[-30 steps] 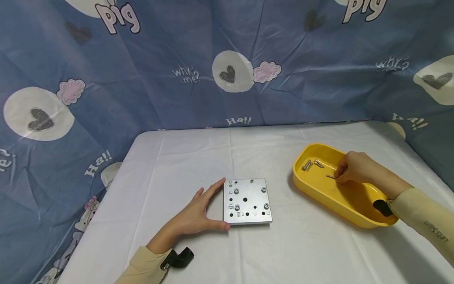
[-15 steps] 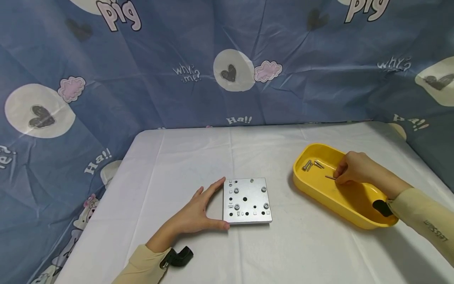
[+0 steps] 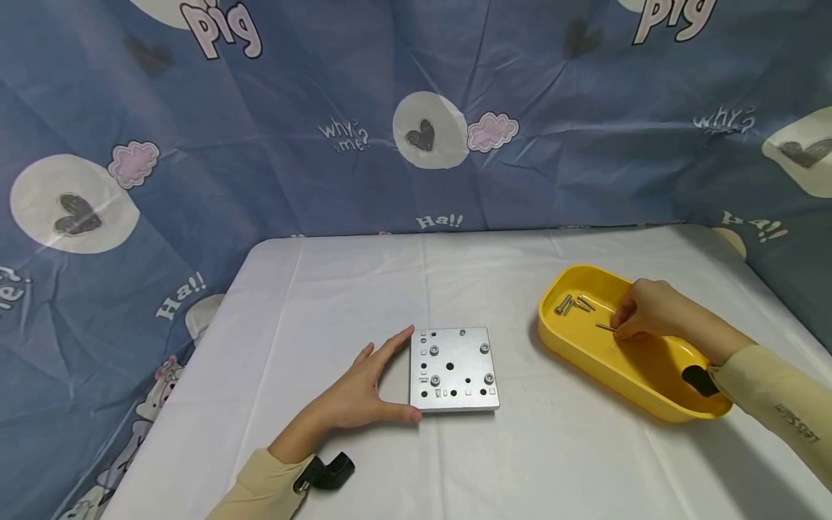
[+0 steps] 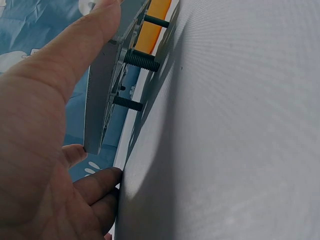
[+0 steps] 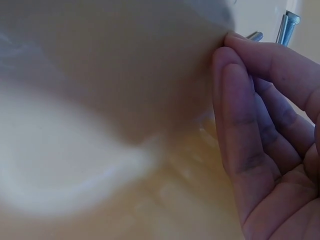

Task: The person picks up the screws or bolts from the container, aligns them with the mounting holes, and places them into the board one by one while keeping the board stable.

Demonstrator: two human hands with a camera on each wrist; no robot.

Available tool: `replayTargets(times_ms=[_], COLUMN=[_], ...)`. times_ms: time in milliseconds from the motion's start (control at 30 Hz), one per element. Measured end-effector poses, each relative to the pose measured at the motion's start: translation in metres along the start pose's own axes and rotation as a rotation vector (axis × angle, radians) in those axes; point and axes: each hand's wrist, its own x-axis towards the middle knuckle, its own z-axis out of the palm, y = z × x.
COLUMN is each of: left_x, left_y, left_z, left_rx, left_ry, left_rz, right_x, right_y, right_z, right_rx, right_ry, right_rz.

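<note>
A square metal plate (image 3: 453, 368) with holes and several fitted bolts lies on the white table (image 3: 338, 303). My left hand (image 3: 399, 375) rests against its left edge with straight fingers, the thumb along the front corner. In the left wrist view the plate (image 4: 97, 100) stands raised on dark bolt shafts (image 4: 142, 60), next to my thumb (image 4: 75, 55). My right hand (image 3: 620, 325) is inside the yellow tray (image 3: 585, 354) and pinches a thin bolt (image 3: 606, 326) in curled fingertips. The right wrist view shows those fingers (image 5: 240, 100) close together over the tray floor (image 5: 100, 165), with a bolt head (image 5: 287, 22) just beyond.
Several loose bolts (image 3: 572, 303) lie at the tray's far end. A blue patterned cloth (image 3: 416, 108) hangs behind and to both sides of the table. White tablecloth stretches between plate and tray and along the front.
</note>
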Motion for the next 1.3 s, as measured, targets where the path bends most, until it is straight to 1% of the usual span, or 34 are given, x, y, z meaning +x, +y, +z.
replayTargets(times_ms=[200,367,667,933,1300], left_x=[-0.0003,-0.0005,0.0002,-0.0002,-0.0006], left_y=[0.0005,-0.0002,-0.0013,-0.0008,-0.001], left_z=[-0.0004,0.0,0.0013,0.0012,0.0014], left_rx=[0.01,0.012,0.004,0.002,0.006], left_ry=[-0.002,0.006,0.006,0.008,0.007], left_rz=[0.009,0.016,0.011,-0.001,0.024], right_x=[0.0016,0.0027,-0.0002,-0.0027,-0.0038], right_y=[-0.0008,-0.001,-0.0021,-0.0061,-0.0085], right_z=[-0.0023,-0.0031,-0.001,-0.0043,-0.0056], right_rx=[-0.019,-0.044,-0.045,-0.005,0.023], right_ry=[-0.019,-0.014,-0.017,-0.053,-0.053], right_rz=[-0.006,-0.014,-0.053,-0.023,-0.02])
